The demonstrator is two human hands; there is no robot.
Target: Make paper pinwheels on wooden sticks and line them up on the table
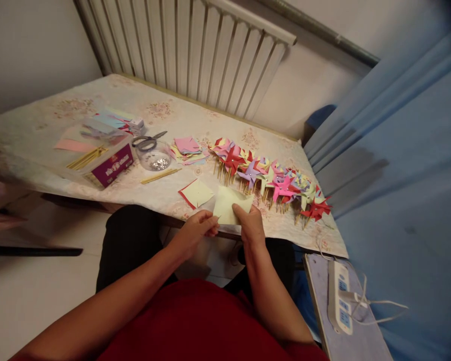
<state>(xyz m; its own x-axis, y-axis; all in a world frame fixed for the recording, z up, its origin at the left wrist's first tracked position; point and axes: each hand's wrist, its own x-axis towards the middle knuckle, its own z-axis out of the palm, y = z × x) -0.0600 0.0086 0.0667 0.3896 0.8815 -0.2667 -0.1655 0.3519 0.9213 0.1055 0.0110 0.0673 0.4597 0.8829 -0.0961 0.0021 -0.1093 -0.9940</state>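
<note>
A pale yellow paper square [226, 206] is held above the table's front edge between my hands. My right hand [251, 220] pinches its right side, thumb on top. At its lower left corner, the fingers of my left hand [199, 228] are closed on the paper. Just behind lies another pale yellow square [197, 192] over a red one, with slits cut in from its corners. To the right stand several finished paper pinwheels [283, 187] on thin sticks, in pink, red, purple and yellow. A stack of coloured squares [188, 145] lies farther back.
Left on the flowered tablecloth [161, 109] are a purple-labelled box [113, 165] with sticks, scissors [149, 141] across a clear tub [154, 159] of small shiny pieces, and loose sticks [161, 175]. A power strip [340, 298] lies at lower right. Another person's hand [2, 221] shows at left.
</note>
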